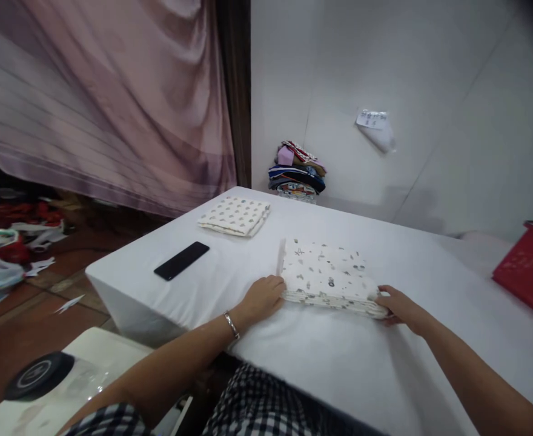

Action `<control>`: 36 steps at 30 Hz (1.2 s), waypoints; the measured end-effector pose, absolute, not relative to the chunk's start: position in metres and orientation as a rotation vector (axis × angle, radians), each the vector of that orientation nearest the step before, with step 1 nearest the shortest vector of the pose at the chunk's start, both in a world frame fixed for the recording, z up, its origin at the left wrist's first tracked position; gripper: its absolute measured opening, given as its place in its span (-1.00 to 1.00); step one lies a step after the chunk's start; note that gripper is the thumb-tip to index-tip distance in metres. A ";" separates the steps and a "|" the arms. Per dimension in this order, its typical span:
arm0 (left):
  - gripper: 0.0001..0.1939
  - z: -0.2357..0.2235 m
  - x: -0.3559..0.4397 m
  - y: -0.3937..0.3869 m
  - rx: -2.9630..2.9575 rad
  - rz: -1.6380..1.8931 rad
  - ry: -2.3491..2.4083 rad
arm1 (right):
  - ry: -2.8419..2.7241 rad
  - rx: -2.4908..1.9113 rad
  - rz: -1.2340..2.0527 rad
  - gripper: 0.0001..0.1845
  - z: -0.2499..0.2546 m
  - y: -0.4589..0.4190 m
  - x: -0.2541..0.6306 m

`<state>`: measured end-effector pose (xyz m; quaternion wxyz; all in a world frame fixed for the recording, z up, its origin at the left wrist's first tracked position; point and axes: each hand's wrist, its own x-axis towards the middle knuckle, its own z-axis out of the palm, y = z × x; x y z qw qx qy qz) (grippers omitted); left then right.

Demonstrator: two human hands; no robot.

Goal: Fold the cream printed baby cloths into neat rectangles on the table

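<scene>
A thick folded cloth (325, 275), white with small grey and brown prints, lies flat on the white-covered table (330, 351) in front of me. At its near left corner, my left hand (263, 297) is closed on the edge, a silver bracelet on the wrist. My right hand (396, 307) grips the near right corner, thumb side on top and the other fingers lower down. Several layers show along the near edge between my hands. Further back on the left lies a second folded cloth (235, 216), white with rows of small motifs, touched by neither hand.
A black phone (182, 260) lies on the table's left part. At the back, a pile of folded fabrics (297, 171) stands against the wall. A red box-like object (530, 266) is at the right edge. Lower left, a black round object (39, 375) sits on a pale surface.
</scene>
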<state>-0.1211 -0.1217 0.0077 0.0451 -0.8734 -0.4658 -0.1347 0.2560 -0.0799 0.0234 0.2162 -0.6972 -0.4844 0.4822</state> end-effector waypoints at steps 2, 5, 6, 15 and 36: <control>-0.80 0.007 -0.121 -0.123 -2.669 -0.419 -1.445 | -1.373 -2.016 1.254 -0.41 0.019 -0.078 0.257; -0.81 0.006 -0.122 -0.124 -2.682 -0.420 -1.449 | -1.610 -2.164 0.962 -0.29 0.011 -0.071 0.261; -0.82 0.006 -0.122 -0.124 -2.689 -0.425 -1.441 | -1.741 -2.156 0.777 -0.27 0.009 -0.069 0.262; -0.84 -0.004 -0.120 -0.124 -2.694 -0.541 -1.413 | -2.396 -1.357 0.116 -0.42 0.040 -0.045 0.162; -0.90 0.000 -0.118 -0.126 -2.835 -0.493 -1.486 | -2.569 -1.552 0.081 -0.32 0.011 0.014 0.084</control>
